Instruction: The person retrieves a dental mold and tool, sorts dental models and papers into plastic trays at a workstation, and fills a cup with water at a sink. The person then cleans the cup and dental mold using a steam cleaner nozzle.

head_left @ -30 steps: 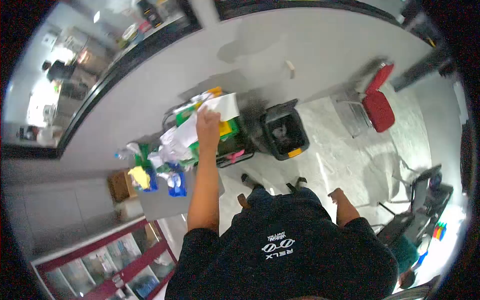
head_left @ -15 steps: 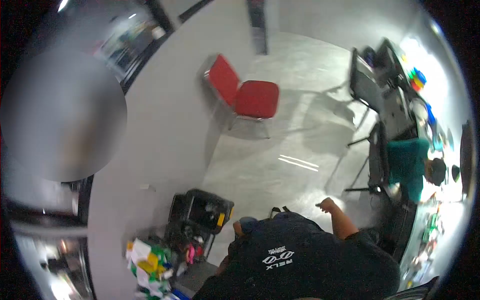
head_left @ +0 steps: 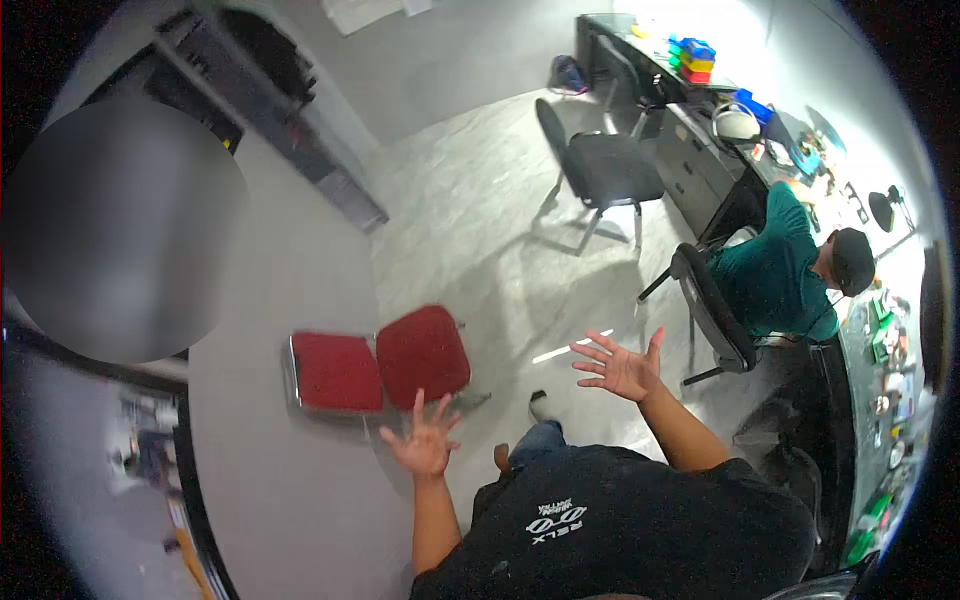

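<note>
All my fingers (head_left: 656,345): wide, empty
Left hand (head_left: 424,452): nearer, short of red chair (head_left: 424,350), which runs crosswise
Right hand (head_left: 630,375): right of chair

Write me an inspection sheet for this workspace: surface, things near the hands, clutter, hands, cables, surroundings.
Surface: pale floor; a workbench runs along the right side.
Things near the hands: nothing held; a red chair lies nearest the left hand, which partly overlaps it in view.
Clutter: many small items on the workbench, mostly too small to name; coloured bins stacked farther along.
Hands: left hand and right hand both open and empty, palms toward the camera.
Cables: nothing seen clearly.
Surroundings: a person in green sits at the workbench; a black chair stands beyond.
</note>
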Demonstrator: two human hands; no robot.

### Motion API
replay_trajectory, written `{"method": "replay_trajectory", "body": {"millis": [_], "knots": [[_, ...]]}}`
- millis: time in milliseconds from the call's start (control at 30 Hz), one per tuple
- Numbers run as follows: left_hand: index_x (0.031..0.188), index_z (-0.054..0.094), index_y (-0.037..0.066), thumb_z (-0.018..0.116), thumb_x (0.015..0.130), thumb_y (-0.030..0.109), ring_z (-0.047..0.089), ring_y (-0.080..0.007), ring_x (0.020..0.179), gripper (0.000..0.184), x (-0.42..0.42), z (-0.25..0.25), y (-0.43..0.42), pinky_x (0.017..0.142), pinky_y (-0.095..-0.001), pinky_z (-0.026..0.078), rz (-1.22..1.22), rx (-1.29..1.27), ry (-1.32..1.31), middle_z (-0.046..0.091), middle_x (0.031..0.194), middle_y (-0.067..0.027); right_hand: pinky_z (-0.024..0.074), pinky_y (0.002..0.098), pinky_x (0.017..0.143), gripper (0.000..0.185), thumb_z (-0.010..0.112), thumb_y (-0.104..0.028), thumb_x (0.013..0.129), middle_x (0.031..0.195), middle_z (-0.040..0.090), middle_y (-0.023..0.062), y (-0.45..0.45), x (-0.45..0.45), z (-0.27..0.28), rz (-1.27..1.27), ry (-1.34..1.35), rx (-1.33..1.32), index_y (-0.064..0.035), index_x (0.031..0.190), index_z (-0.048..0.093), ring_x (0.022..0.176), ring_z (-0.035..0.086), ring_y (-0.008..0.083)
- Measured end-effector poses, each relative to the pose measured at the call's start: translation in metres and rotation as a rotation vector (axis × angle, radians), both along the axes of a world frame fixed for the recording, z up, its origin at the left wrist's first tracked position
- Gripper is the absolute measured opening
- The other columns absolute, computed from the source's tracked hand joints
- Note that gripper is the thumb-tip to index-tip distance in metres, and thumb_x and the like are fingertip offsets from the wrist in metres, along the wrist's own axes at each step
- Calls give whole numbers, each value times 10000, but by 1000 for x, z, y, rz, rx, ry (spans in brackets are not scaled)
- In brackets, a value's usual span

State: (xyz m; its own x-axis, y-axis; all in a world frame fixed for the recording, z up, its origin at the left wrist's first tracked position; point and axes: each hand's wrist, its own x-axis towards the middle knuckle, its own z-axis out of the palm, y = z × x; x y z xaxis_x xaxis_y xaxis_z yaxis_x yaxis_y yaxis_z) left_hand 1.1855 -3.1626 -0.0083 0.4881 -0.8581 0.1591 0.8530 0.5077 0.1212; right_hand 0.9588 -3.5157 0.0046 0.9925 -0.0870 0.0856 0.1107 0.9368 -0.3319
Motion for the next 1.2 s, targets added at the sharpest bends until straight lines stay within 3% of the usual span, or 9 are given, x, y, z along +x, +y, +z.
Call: {"method": "replay_trajectory", "body": {"millis": [167,300,433,633,700,733,800,1000,1200], "knots": [[1529,13,226,426,800,788,252,-557,1326,1009,120,71,-226,829,-716,457,-416,-225,-22,7,1541,-283,267,592,1085,1316,349,-973,568,1536,198,248,-79,51,35,-160,-28,-108,-61,1504,199,1344,353,414],[1529,9,187,413,782,813,289,-584,1286,1055,166,115,-369,820,-722,451,-670,-190,-158,27,1518,-331,267,607,1072,1303,336,-972,587,1523,216,267,-127,56,31,-453,-57,-126,-54,1502,202,1336,361,424],[1528,7,146,369,770,845,309,-600,1263,1092,220,105,-467,830,-706,456,-778,-151,-308,70,1493,-372,280,613,1062,1280,352,-959,607,1511,224,288,-172,80,0,-674,33,-48,-51,1499,210,1326,363,450],[1527,92,111,344,834,784,334,-562,1284,998,315,70,-530,916,-673,419,-615,-116,-99,129,1507,-343,300,604,1057,1256,342,-944,641,1496,245,304,-310,197,-9,-666,88,64,-26,1490,223,1312,386,447],[1489,246,63,400,898,646,425,-512,1245,843,358,61,-543,916,-624,440,-547,287,-170,291,1459,-331,310,594,1059,1252,327,-945,641,1498,245,299,-376,251,0,-494,24,-23,-32,1491,222,1311,401,421],[1489,246,63,400,898,646,425,-512,1245,843,381,56,-550,916,-624,440,-547,284,-164,291,1459,-331,313,586,1060,1249,320,-945,643,1498,249,294,-407,281,7,-446,11,-37,-34,1492,222,1313,404,407],[1390,398,20,429,930,496,506,-451,1194,663,421,44,-563,931,-576,440,-410,983,-534,431,1381,-301,329,557,1063,1240,304,-946,645,1496,270,278,-463,335,28,-339,-2,-83,-39,1488,239,1319,408,375],[1296,452,26,420,943,420,514,-404,1174,530,509,50,-610,955,-564,423,-182,973,-213,499,1306,-252,324,512,1073,1226,286,-946,655,1489,315,238,-588,473,42,-122,-55,-426,-47,1487,245,1312,420,346],[1253,488,36,451,938,415,509,-393,1145,494,661,34,-713,973,-556,388,-216,925,-203,514,1273,-227,305,536,1076,1190,288,-932,679,1487,316,247,-642,586,-14,-303,-50,-124,-55,1484,269,1329,392,371]]}}
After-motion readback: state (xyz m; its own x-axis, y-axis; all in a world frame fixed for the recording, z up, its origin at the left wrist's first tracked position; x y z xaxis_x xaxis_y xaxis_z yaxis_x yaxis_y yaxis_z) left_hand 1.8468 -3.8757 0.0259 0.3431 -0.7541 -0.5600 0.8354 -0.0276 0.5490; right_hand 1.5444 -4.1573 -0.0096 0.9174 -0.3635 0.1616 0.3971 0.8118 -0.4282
